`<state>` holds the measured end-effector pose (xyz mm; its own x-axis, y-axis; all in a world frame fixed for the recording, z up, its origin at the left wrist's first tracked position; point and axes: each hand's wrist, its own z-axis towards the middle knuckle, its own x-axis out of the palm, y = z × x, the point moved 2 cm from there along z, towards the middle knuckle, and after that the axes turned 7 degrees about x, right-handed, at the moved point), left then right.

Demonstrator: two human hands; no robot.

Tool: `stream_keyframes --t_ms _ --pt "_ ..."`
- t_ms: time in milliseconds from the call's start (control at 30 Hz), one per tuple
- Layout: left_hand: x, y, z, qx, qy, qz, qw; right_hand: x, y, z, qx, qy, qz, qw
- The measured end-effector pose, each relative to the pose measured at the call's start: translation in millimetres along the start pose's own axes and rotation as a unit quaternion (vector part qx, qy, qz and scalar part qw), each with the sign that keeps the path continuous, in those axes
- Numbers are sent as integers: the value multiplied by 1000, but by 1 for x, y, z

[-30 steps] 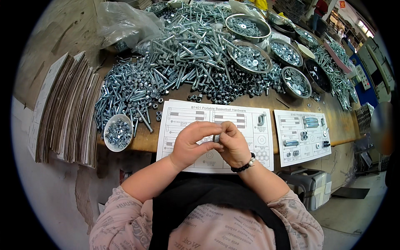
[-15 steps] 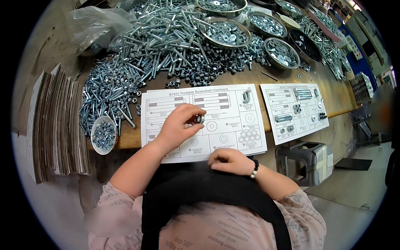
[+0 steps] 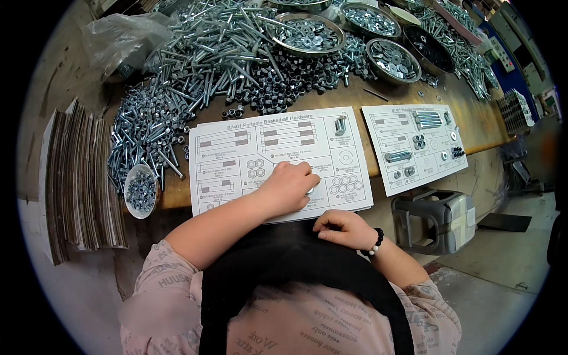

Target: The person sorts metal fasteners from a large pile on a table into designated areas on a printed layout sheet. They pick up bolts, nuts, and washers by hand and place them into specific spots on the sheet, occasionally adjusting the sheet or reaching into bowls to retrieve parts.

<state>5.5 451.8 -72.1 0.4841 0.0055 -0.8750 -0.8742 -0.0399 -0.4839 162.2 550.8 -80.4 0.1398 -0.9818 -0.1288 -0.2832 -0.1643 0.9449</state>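
Observation:
A printed hardware sheet [image 3: 234, 171] with outline drawings of bolts, nuts and washers lies in front of me. My left hand [image 3: 285, 188] rests over its lower middle, fingers bent down and closed around a small silvery washer [image 3: 309, 190], mostly hidden beneath the fingertips. At the sheet's front edge is my right hand [image 3: 346, 229], its fingers curled in; whatever they may hold is hidden. A short bolt [image 3: 340, 125] sits on the sheet's upper right corner. To the right, a second sheet [image 3: 390, 177] carries long bolts [image 3: 428, 120], nuts [image 3: 419, 141] and other small hardware.
Behind the sheets is a large heap of bolts [image 3: 219, 53] and dark-centred nuts [image 3: 278, 89]. Metal bowls of washers [image 3: 392, 59] stand at the back. A white bowl [image 3: 141, 190] of small hardware is at left, beside stacked cardboard [image 3: 80, 183]. A grey stool [image 3: 432, 219] stands right.
My left hand has moved right and toward the sheet's front edge, lowering the metal piece to the paper. My right hand has shifted slightly right, still curled.

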Motion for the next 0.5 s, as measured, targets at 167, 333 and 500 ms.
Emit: stream_keyframes --t_ms 167,333,500 --pt "10 4 1 -8 22 12 1000 -3 1 1 25 16 10 999" --pt "-8 3 -4 -7 -17 -72 997 -16 15 2 1 8 -50 999" --pt "-35 44 -21 -70 -137 -47 987 -75 46 17 -73 -159 -189 966"
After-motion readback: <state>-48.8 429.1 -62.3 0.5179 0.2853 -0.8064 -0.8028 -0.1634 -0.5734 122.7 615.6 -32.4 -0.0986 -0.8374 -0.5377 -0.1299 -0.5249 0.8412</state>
